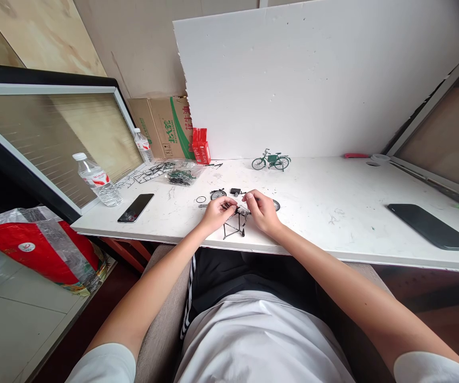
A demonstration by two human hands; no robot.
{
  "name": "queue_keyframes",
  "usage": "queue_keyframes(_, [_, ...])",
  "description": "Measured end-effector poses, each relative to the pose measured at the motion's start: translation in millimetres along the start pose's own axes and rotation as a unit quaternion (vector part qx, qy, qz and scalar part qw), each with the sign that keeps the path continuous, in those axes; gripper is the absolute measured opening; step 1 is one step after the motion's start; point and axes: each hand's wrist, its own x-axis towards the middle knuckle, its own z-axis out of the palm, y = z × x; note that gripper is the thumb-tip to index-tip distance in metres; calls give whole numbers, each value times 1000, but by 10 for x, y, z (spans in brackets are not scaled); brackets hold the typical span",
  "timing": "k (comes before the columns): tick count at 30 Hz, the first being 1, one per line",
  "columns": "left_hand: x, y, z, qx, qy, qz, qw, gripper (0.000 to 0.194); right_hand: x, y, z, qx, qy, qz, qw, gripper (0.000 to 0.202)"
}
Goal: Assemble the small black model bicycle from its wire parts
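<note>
A small black bicycle frame (232,230) is held above the white table's front edge, with my left hand (218,211) pinched on its upper part. My right hand (262,211) is just to the right, its thumb and fingertips pressed together; what they hold is too small to make out. Behind my left hand lies a black spoked wheel (218,194), and a second wheel (276,205) shows partly past my right hand. A small black block (235,191) sits between and beyond both hands. A thin black ring (201,199) lies at the left.
An assembled green model bicycle (271,160) stands at the back. Left are a phone (136,208), a water bottle (98,180), a bag of parts (181,174) and a red box (201,146). A larger dark phone (434,226) lies right, on the white table (333,234).
</note>
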Motion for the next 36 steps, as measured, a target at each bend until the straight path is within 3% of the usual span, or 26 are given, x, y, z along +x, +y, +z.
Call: queue_keyframes(36, [-8, 23, 22, -14, -9, -21, 1000, 16, 8, 0, 22, -29, -58, -16, 998, 45])
